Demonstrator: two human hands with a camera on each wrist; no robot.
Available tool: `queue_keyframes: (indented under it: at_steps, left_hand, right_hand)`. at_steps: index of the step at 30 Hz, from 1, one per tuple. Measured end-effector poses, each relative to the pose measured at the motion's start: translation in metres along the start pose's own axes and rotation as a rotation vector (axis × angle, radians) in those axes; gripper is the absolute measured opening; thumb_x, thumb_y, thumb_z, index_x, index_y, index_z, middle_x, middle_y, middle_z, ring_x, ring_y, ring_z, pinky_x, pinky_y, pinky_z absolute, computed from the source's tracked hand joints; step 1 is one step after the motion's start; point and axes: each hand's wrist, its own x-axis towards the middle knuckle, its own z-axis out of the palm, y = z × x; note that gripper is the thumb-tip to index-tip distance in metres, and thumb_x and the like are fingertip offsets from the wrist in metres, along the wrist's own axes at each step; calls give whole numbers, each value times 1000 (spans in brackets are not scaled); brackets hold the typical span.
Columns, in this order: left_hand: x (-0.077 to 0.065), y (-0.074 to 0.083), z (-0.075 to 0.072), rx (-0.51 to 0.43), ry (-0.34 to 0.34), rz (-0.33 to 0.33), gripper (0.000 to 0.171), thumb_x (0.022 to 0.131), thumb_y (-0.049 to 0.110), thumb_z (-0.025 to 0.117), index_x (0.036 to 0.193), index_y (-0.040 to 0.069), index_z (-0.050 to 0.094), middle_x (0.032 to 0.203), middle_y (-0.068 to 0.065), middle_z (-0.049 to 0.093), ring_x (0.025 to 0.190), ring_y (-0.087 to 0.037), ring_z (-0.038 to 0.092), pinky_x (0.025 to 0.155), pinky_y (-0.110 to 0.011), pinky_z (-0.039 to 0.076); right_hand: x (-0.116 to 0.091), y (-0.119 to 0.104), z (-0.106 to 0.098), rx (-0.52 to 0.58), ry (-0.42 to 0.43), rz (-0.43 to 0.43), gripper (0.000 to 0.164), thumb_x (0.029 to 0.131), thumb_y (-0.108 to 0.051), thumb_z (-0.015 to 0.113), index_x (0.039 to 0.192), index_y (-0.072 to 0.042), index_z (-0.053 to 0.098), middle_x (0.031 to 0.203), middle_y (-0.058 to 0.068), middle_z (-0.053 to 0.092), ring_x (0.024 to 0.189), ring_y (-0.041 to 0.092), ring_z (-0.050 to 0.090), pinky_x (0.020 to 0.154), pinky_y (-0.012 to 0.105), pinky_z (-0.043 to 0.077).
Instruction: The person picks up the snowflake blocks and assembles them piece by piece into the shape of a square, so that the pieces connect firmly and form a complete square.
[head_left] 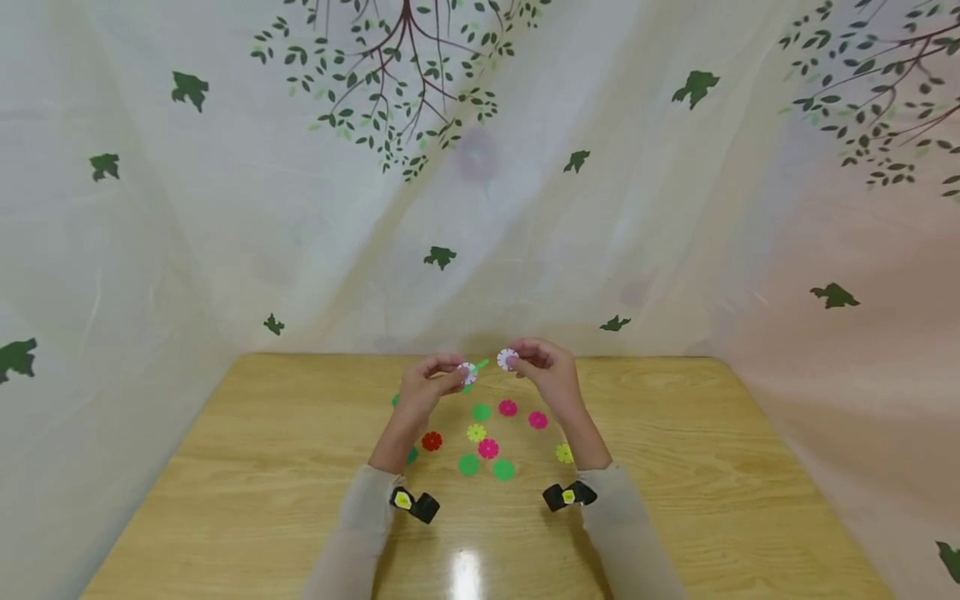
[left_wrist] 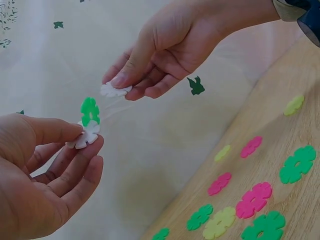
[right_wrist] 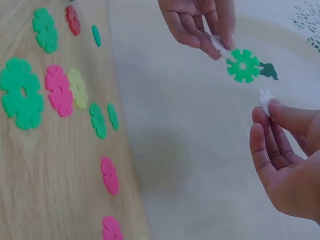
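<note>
Between its thumb and fingers my left hand [head_left: 425, 387] pinches a white snowflake disc [left_wrist: 88, 135]. A green snowflake disc [right_wrist: 243, 66] is slotted into that white one and sticks out toward the right hand. A second white snowflake disc [head_left: 507, 359] is pinched at its edge by my right hand [head_left: 551, 372]. In the head view both hands are raised over the far part of the table, a small gap apart. The right hand's white disc does not touch the green one. Thumbs and fingertips hide part of each white disc.
Loose notched discs lie on the wooden table [head_left: 262, 467] below the hands: several green [head_left: 504, 470], several pink [head_left: 537, 420], a red one [head_left: 431, 441] and yellow ones [head_left: 476, 432]. A pale curtain [head_left: 337, 208] with leaf prints hangs behind the table's far edge.
</note>
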Motion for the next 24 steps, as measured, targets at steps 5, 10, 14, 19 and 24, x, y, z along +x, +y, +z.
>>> queue_keyframes:
  at_steps: [5, 10, 14, 19, 24]
  left_hand:
    - [0, 2, 2, -2, -25, 17, 29, 94, 7, 72, 117, -10, 67, 96, -3, 67, 85, -12, 68, 80, -28, 63]
    - [0, 1, 4, -22, -45, 10, 27, 96, 5, 70, 117, -11, 66, 97, -1, 68, 86, -12, 69, 85, -37, 63]
    - [1, 1, 6, -84, -91, -5, 27, 99, 2, 64, 120, -14, 60, 96, -1, 72, 87, -13, 74, 89, -39, 62]
    - [1, 0, 7, -126, -139, -17, 32, 101, 1, 60, 128, -16, 57, 99, -3, 76, 91, -12, 76, 92, -35, 60]
    - [0, -1, 8, -86, -133, -17, 34, 96, 2, 68, 127, -12, 63, 98, -1, 78, 95, -14, 76, 98, -42, 58]
  right_hand:
    - [-1, -2, 6, 9, 15, -6, 21, 91, -5, 75, 108, 7, 73, 100, 27, 71, 80, 9, 68, 71, 22, 60]
    - [-2, -4, 8, 6, -6, -4, 19, 92, -5, 75, 107, 6, 73, 101, 30, 70, 80, 8, 68, 71, 20, 59]
    - [-2, -5, 9, -19, -19, -24, 19, 93, -7, 74, 107, 7, 73, 101, 30, 71, 79, 7, 68, 71, 20, 59]
    - [-2, -5, 12, -29, -12, -29, 19, 92, -6, 74, 107, 6, 74, 100, 29, 72, 79, 8, 67, 70, 18, 58]
    - [-3, -3, 16, -16, -9, -25, 19, 92, -4, 74, 108, 7, 74, 101, 30, 72, 78, 8, 67, 70, 18, 58]
